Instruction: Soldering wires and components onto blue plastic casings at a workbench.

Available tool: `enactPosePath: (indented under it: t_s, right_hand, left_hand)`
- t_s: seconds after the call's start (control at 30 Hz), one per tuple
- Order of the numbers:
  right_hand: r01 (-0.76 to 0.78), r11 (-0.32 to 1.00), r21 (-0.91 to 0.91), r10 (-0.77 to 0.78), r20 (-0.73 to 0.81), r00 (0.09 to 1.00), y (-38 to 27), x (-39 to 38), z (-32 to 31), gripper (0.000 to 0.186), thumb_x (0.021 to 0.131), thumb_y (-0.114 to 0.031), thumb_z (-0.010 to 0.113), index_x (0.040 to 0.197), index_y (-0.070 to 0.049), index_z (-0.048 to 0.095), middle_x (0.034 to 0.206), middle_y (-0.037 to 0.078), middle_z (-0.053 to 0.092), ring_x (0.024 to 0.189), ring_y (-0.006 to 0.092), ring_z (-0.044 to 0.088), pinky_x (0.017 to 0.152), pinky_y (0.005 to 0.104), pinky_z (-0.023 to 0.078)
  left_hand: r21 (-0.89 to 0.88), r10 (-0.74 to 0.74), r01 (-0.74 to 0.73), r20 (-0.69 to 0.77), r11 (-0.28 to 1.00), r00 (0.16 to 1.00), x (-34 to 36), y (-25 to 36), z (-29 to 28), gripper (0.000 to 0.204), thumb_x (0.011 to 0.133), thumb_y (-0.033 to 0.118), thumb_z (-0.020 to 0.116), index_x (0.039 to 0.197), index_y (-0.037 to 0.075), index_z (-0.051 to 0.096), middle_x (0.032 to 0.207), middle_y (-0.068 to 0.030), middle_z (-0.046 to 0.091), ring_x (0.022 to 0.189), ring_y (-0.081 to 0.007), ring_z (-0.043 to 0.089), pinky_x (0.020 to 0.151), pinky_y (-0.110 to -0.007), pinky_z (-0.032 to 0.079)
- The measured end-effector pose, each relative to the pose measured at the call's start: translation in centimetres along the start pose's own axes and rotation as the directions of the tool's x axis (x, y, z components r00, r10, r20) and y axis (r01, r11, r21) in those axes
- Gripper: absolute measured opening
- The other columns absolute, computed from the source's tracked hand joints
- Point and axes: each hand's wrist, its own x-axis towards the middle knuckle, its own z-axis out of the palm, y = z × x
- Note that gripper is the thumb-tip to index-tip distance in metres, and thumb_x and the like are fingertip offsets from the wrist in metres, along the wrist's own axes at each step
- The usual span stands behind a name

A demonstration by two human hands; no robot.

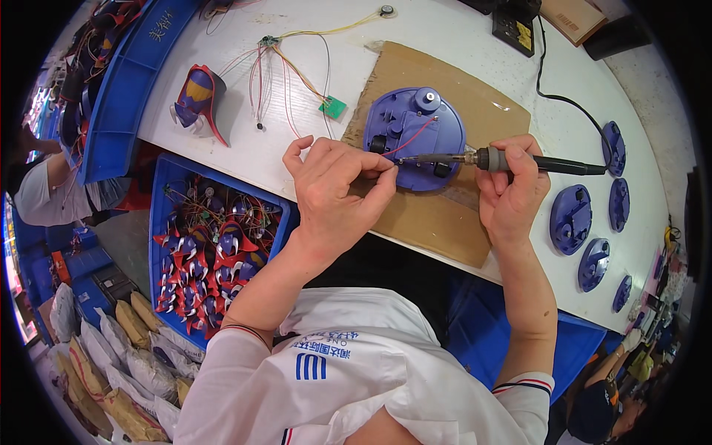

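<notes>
Five purple shells (571, 222) lie right of our cardboard (475, 96) (well within sight); our right hand (512, 182) grips a soldering iron (567, 165), our left hand (334, 184) curls, its hold unclear.

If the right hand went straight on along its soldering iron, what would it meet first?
Probably the left hand, at its fingertips just beyond the soldering iron's tip. Depth is unclear, though: the tip may already touch the purple plastic base.

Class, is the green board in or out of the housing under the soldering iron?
Out: the green board lies on the white table, left of the housing.
</notes>
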Motion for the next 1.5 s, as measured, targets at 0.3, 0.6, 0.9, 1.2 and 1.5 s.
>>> enactPosePath:
  t_s: [0.3,0.6,0.9,1.2,1.5]
  right_hand:
    - [-0.026,0.999,0.027,0.026,0.004,1.000,-0.2,0.1,-0.3,0.016,0.092,-0.013,0.047,0.084,-0.002,0.055,0.052,-0.001,0.039,0.041,0.0031,0.023,0.037,0.0163,0.022]
    - [0.012,0.999,0.048,-0.012,0.007,1.000,-0.5,0.5,-0.7,0.018,0.093,-0.015,0.045,0.085,-0.003,0.055,0.051,-0.002,0.037,0.041,0.0029,0.022,0.038,0.0170,0.021]
    - [0.008,0.984,0.176,-0.002,-0.034,0.999,-1.7,1.8,-2.6,0.021,0.094,-0.020,0.047,0.089,-0.003,0.058,0.050,-0.004,0.035,0.039,0.0029,0.021,0.040,0.0186,0.019]
    - [0.013,0.949,0.316,0.017,-0.092,0.996,-2.7,2.6,-3.9,0.020,0.092,-0.020,0.049,0.092,-0.003,0.060,0.050,-0.006,0.037,0.037,0.0028,0.020,0.040,0.0192,0.018]
    - [0.005,0.957,0.291,0.028,-0.110,0.994,-2.9,2.8,-4.2,0.018,0.093,-0.020,0.049,0.089,-0.004,0.058,0.049,-0.006,0.034,0.037,0.0024,0.020,0.039,0.0189,0.018]
  left_hand:
    - [0.008,0.009,-0.009,-0.004,1.000,1.000,0.0,0.0,0.1,0.014,0.064,0.003,0.071,0.065,0.013,0.062,0.059,0.0067,0.057,0.064,-0.0107,0.048,0.095,-0.036,0.027]
    - [0.013,0.013,-0.013,0.048,1.000,0.999,-0.2,-0.1,-0.2,0.014,0.063,0.006,0.073,0.071,0.013,0.064,0.070,0.0042,0.060,0.071,-0.0125,0.050,0.094,-0.037,0.027]
    - [0.111,0.052,-0.057,0.049,0.992,0.997,1.6,1.4,-0.4,0.057,0.061,0.020,0.076,0.114,0.009,0.057,0.099,-0.0070,0.059,0.092,-0.0208,0.051,0.094,-0.038,0.027]
    - [-0.082,-0.018,0.036,0.201,0.996,0.979,3.8,1.2,-0.2,0.067,0.068,0.024,0.074,0.127,0.006,0.050,0.113,-0.0168,0.055,0.104,-0.0296,0.051,0.094,-0.037,0.030]
    - [0.154,-0.042,0.059,-0.109,0.986,0.993,4.8,-4.5,-3.9,0.037,0.085,0.022,0.063,0.118,0.004,0.060,0.114,-0.0183,0.061,0.094,-0.0272,0.058,0.087,-0.034,0.039]
